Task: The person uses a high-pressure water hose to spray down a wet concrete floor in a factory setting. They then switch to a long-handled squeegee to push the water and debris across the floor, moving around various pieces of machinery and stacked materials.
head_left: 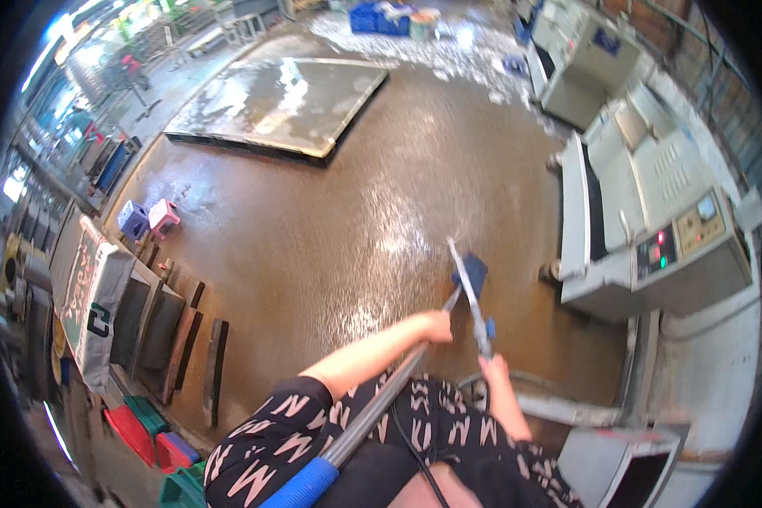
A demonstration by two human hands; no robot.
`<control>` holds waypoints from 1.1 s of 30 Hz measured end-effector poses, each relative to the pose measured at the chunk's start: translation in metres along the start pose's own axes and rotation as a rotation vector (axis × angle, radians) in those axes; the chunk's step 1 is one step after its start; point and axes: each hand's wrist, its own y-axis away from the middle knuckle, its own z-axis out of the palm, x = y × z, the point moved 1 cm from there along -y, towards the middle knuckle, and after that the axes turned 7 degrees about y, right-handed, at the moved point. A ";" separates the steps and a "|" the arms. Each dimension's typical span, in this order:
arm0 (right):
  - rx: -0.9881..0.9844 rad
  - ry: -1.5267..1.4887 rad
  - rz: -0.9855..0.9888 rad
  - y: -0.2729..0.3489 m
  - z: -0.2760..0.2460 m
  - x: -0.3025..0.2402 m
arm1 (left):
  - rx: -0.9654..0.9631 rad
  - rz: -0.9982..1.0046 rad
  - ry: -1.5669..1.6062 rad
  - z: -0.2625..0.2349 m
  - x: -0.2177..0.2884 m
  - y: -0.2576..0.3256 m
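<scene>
1. Spray wand [472, 311]: angled out over the floor, ahead of the person. Right hand [494, 369] wrapped round its rear end. Probably light and stiff, wet so slippery; best held at that rear end, off the thin tip.
2. Metal pole [379, 405]: slants up from lower edge, beside the wand. Left hand [436, 326] clenched round its upper stretch. Looks rigid, likely heavier; blue ribbed sleeve [300, 485] should grip better than slick metal.
3. Dark blue head [474, 273]: seems joined to pole's far end, partly behind wand.
4. Wet brown floor [288, 229] around; grey machine [652, 254] right, two small stools [162, 220] left.
</scene>
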 end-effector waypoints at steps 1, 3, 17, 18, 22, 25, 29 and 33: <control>0.015 -0.002 0.000 -0.004 0.000 0.000 | -0.125 -0.115 0.063 -0.022 0.022 0.016; -0.041 0.081 0.048 -0.002 0.000 -0.006 | -0.039 -0.162 0.079 0.006 -0.006 -0.001; -0.088 0.033 0.201 -0.014 -0.020 -0.012 | -0.136 -0.228 0.086 -0.014 0.018 0.002; -0.104 0.023 0.205 -0.019 -0.021 -0.013 | -0.138 -0.233 0.089 -0.016 0.019 0.003; -0.097 0.083 0.158 -0.022 -0.029 -0.028 | -0.084 -0.185 0.025 0.000 -0.001 -0.008; -0.106 0.084 0.087 -0.031 -0.029 -0.021 | -0.108 -0.172 0.033 -0.009 0.008 -0.005; -0.065 0.100 0.162 -0.045 -0.026 -0.021 | -0.139 -0.186 -0.011 -0.013 0.006 -0.008; -0.099 0.081 0.174 -0.041 -0.035 -0.022 | -0.105 -0.162 0.008 -0.023 0.016 -0.001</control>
